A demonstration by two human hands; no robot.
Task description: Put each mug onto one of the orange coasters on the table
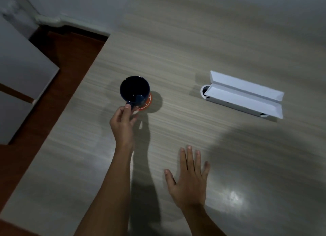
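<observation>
A dark blue mug point(135, 90) stands upright over an orange coaster point(147, 102) with white lines, near the table's left edge. Only the coaster's right and lower part shows past the mug. My left hand point(123, 121) pinches the mug's handle from below with thumb and fingers. Whether the mug's base touches the coaster cannot be told. My right hand point(189, 177) hovers flat over the table, nearer to me and to the right, fingers spread, holding nothing.
A white flip-up cable box point(244, 94) with its lids raised is set into the pale wood-grain table point(194, 50) at the right. The table's left edge point(70, 94) drops to a reddish-brown floor point(67, 59) beside a grey cabinet point(21, 63).
</observation>
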